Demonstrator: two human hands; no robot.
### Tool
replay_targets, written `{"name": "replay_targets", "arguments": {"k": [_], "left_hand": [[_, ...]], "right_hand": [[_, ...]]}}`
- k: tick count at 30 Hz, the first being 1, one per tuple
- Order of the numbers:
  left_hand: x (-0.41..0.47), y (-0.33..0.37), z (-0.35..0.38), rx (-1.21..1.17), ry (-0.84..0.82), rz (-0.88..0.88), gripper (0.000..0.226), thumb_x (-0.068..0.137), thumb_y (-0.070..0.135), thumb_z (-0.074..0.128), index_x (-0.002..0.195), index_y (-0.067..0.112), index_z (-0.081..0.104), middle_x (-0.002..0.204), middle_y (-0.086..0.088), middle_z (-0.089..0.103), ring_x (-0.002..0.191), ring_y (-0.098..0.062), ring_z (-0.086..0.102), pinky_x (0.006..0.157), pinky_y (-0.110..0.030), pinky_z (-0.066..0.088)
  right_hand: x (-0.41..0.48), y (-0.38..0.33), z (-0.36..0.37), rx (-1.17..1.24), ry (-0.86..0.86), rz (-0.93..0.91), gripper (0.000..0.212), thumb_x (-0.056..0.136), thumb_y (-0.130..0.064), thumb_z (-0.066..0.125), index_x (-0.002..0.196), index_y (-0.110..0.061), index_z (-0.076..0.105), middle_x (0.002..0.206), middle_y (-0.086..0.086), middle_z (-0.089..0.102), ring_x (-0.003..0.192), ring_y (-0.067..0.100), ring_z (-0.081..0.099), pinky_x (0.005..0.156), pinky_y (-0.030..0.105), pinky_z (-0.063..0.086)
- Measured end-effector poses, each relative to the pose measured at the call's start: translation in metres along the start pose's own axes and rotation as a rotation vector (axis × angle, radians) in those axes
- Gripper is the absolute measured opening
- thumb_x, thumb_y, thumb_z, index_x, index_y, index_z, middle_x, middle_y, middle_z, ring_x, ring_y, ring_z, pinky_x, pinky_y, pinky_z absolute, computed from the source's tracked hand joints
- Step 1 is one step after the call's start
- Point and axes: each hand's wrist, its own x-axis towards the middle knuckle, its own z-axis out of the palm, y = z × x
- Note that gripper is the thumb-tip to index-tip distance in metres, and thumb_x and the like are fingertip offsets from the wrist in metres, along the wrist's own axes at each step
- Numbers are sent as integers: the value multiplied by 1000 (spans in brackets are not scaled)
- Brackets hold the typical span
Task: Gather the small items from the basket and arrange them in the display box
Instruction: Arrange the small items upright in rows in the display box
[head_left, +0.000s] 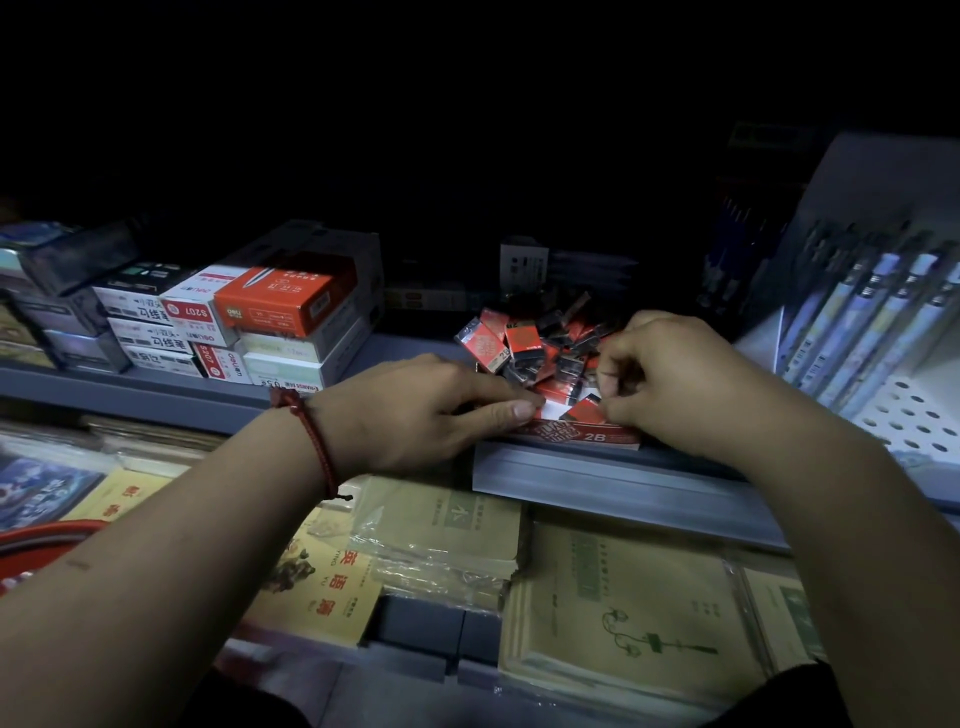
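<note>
Packets (524, 343): loose red-and-black pile, heaped in the back of the display box (587, 435) with no common heading, some flat, some on edge. The box sits at the front lip of the shelf (415, 353), long axis left-right along the edge, "2B" face toward the person.

Hands: both at the box's near side, close together. Right hand (670, 379) has its fingers curled, tips pinching the front packet (587, 410) just inside the front wall. Left hand (431, 410) has thumb and forefinger stretched out to the near-left corner of the box. Can't tell if it pinches the rim or just braces it.

Key relation: the front packet lies between the two hands, right hand on it, left fingertips just beside it. It sits slanted, long axis running near-left to far-right, not square with the box. My read is the next move is a small twist to line it up with the front wall, starting a row. The pile is directly behind and nearer the right hand, so that hand is likely the feeder and the left the stop.

Basket (47, 535): red rim only, low left under the left forearm, well apart from the box. Contents not visible.

Risk: the heap leans forward and could slide into the cleared front strip.
</note>
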Motion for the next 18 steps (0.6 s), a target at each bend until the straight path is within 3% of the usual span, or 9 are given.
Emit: {"name": "replay_targets", "arguments": {"k": [6, 8, 11, 15, 18], "left_hand": [[-1, -1, 1, 18, 5, 6, 58, 91, 79, 24, 138, 57, 47, 133, 25, 62, 118, 1, 60, 96, -40, 54], [0, -2, 2, 11, 3, -1, 58, 90, 80, 25, 138, 57, 47, 133, 25, 62, 119, 1, 59, 98, -40, 53], [1, -1, 1, -3, 5, -7, 55, 91, 79, 30, 137, 55, 49, 132, 25, 63, 119, 3, 59, 98, -39, 53], [0, 11, -5, 113, 24, 12, 50, 94, 73, 33, 136, 53, 52, 124, 22, 68, 111, -1, 63, 91, -36, 54], [3, 22, -9, 401, 115, 55, 56, 93, 76, 22, 126, 51, 58, 105, 16, 73, 94, -7, 67, 68, -30, 50]], "right_hand": [[1, -3, -6, 19, -57, 10, 11, 76, -29, 86, 74, -21, 77, 85, -6, 56, 76, 4, 58, 70, 20, 51], [-1, -2, -8, 126, -74, 20, 8, 74, -24, 87, 73, -21, 80, 76, -3, 61, 71, -6, 59, 60, 6, 44], [-1, 0, -8, 212, -116, 24, 7, 74, -18, 87, 77, -20, 82, 74, -7, 60, 67, -18, 53, 58, 3, 41], [-1, -1, -4, 221, -92, 41, 7, 75, -18, 86, 79, -23, 81, 74, -8, 58, 71, -15, 53, 58, 6, 37], [0, -2, 3, 119, -33, 70, 9, 77, -26, 85, 81, -26, 77, 85, -11, 50, 78, 3, 53, 65, 16, 37]]}}
